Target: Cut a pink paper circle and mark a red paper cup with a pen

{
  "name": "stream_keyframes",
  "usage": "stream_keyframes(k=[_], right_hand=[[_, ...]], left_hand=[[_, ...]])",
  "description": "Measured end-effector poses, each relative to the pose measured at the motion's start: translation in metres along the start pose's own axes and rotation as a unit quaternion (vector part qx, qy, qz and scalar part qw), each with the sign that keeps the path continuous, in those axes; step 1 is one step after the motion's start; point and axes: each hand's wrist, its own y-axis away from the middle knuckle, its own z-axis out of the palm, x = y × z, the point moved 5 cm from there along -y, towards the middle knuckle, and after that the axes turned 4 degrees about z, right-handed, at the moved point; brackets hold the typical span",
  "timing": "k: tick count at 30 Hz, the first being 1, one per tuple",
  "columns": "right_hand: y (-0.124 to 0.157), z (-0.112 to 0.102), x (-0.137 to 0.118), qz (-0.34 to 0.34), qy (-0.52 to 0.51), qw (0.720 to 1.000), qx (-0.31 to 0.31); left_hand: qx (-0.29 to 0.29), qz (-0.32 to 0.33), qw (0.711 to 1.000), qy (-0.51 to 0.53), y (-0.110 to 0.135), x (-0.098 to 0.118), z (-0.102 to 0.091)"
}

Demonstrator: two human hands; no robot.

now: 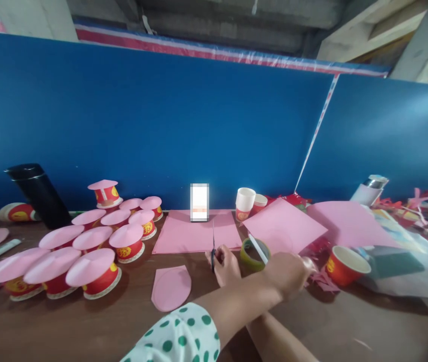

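Note:
My arms cross. My right hand (pixel 227 266) is closed around the dark handles of a pair of scissors (pixel 213 240), whose blades point up in front of the pink paper stack (pixel 184 232). My left hand (pixel 289 275), at the end of the polka-dot sleeve (pixel 184 334), reaches across to the right, beside pink paper scraps (pixel 326 280). Its fingers are blurred, so I cannot tell whether they hold anything. On the table left of the scissors lies a pink paper piece (pixel 172 288) with a curved outline on it. A yellow-green tape roll (pixel 249 259) stands just behind my wrists.
Several red paper cups with pink cone tops (pixel 91 269) fill the left side. A black flask (pixel 42 196) leans behind them. Pink sheets (pixel 285 226), white cups (pixel 244 197), a red cup (pixel 345 266) and a plastic bag (pixel 406 281) occupy the right. A blue partition (pixel 161 120) stands behind.

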Motion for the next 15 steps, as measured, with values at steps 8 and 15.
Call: stream_keyframes(k=[8,15], right_hand=[[0.001,-0.003,-0.007,0.03,0.037,0.999,-0.002],[0.001,-0.001,-0.004,0.033,0.052,0.998,-0.013]], left_hand=[[-0.026,-0.038,0.998,-0.047,-0.036,0.003,0.019],[-0.116,-0.006,0.993,-0.027,-0.047,0.0,0.043]])
